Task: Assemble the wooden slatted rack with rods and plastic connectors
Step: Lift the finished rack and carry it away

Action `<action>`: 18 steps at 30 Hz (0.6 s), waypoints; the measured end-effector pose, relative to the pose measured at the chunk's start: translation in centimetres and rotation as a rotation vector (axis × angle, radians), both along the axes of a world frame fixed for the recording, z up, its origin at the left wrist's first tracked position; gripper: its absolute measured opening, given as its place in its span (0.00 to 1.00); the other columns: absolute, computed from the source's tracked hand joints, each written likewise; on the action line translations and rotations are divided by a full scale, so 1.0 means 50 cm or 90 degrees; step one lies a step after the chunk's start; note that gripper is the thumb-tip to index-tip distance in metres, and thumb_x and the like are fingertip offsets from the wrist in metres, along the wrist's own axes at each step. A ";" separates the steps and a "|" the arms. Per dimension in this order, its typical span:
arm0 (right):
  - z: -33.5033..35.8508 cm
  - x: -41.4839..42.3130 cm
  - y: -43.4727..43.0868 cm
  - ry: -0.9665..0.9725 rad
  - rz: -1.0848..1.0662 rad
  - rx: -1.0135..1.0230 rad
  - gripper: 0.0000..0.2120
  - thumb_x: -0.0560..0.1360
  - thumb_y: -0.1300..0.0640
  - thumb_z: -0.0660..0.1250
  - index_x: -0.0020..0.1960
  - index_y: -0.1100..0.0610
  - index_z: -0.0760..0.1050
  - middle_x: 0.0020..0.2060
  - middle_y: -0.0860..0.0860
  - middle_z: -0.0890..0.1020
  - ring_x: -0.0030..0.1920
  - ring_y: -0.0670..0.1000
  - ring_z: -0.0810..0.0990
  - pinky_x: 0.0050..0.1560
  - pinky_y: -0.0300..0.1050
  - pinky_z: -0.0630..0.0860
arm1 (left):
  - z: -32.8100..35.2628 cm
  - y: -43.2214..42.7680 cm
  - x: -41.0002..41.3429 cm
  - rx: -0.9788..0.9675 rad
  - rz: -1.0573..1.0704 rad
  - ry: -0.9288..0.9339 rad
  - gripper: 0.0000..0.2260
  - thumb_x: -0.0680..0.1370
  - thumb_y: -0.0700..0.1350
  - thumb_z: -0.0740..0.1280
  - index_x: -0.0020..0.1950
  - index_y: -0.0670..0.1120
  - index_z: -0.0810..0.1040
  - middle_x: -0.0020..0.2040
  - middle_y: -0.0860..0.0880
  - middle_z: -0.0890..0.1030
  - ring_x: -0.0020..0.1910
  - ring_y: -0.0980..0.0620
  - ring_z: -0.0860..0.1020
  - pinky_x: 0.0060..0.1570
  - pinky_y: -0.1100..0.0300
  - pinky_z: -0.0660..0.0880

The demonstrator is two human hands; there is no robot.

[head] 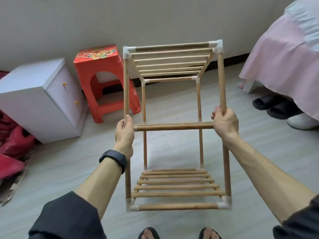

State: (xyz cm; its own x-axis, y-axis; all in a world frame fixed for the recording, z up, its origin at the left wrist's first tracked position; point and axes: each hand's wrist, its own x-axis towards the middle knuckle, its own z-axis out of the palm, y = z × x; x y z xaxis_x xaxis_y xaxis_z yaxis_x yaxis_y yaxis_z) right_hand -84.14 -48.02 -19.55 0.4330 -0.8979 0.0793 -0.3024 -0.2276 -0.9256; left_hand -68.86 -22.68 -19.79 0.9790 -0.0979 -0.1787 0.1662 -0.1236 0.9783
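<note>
The wooden rack (174,127) is held up off the floor in front of me, tilted so its long side runs away from me. A slatted shelf (170,63) sits at the far end and another slatted shelf (176,187) at the near end. White plastic connectors (215,45) join the rods at the corners. My left hand (124,133) grips the left upright rod at mid-height, where the middle cross rod meets it. My right hand (224,124) grips the right upright rod at the same joint.
A red plastic stool (103,80) and a white cabinet (39,99) stand at the left by the wall. A bed with a pink cover (283,54) is at the right, dark slippers (276,106) under it. Red bags (12,144) lie far left. My feet (179,233) are below.
</note>
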 end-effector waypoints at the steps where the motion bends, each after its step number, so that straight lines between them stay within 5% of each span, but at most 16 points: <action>1: 0.002 0.007 -0.015 0.009 0.002 0.000 0.18 0.85 0.44 0.55 0.53 0.57 0.76 0.44 0.51 0.83 0.46 0.52 0.81 0.47 0.47 0.73 | 0.003 -0.010 0.013 0.010 -0.004 0.010 0.18 0.83 0.61 0.58 0.61 0.50 0.75 0.45 0.50 0.75 0.40 0.52 0.70 0.46 0.56 0.71; 5: 0.014 0.051 -0.075 0.011 0.008 -0.010 0.14 0.85 0.48 0.56 0.55 0.57 0.73 0.43 0.50 0.82 0.43 0.52 0.84 0.46 0.49 0.79 | 0.003 -0.048 0.072 0.047 -0.056 0.009 0.14 0.84 0.57 0.58 0.60 0.50 0.75 0.42 0.50 0.72 0.34 0.52 0.68 0.35 0.59 0.68; 9: 0.001 0.104 -0.120 0.034 0.012 -0.073 0.10 0.85 0.51 0.56 0.59 0.56 0.70 0.45 0.50 0.82 0.42 0.53 0.84 0.40 0.45 0.76 | -0.017 -0.084 0.132 0.124 -0.089 -0.046 0.14 0.84 0.50 0.59 0.66 0.45 0.74 0.49 0.48 0.76 0.43 0.49 0.73 0.48 0.50 0.75; 12: -0.025 0.148 -0.159 0.077 0.026 -0.086 0.08 0.84 0.52 0.56 0.57 0.54 0.72 0.47 0.51 0.82 0.47 0.56 0.83 0.51 0.53 0.80 | -0.040 -0.104 0.172 0.167 -0.105 -0.071 0.16 0.85 0.50 0.58 0.67 0.42 0.74 0.49 0.47 0.77 0.48 0.48 0.74 0.60 0.42 0.76; 18: -0.080 0.205 -0.218 0.165 0.017 -0.063 0.11 0.83 0.55 0.58 0.52 0.57 0.78 0.48 0.55 0.83 0.48 0.58 0.83 0.51 0.50 0.80 | -0.096 -0.150 0.215 0.231 -0.082 -0.077 0.14 0.84 0.52 0.60 0.57 0.45 0.80 0.41 0.51 0.77 0.44 0.47 0.76 0.55 0.47 0.78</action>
